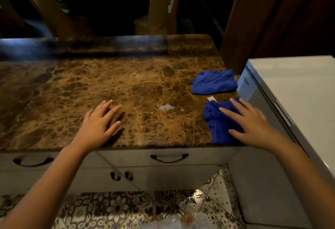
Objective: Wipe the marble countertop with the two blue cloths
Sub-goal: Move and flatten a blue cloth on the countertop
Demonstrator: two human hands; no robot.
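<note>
Now right hand (252, 121) flat on near blue cloth (220, 129), fingers spread.

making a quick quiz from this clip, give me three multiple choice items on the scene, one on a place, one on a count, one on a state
1. Where does the white foamy spot lie on the countertop?
A. between the two hands
B. at the far left corner
C. under the far cloth

2. How many blue cloths are on the countertop?
A. one
B. two
C. four

3. What is the right hand doing?
A. gripping a drawer handle
B. hanging below the counter edge
C. resting spread open on the near cloth

Answers:
1 A, the spot sits between the left hand and the right hand.
2 B, the far cloth lies beyond the near cloth, both by the right edge.
3 C, its fingers lie open over the near cloth; the left hand is spread on bare stone.
</note>
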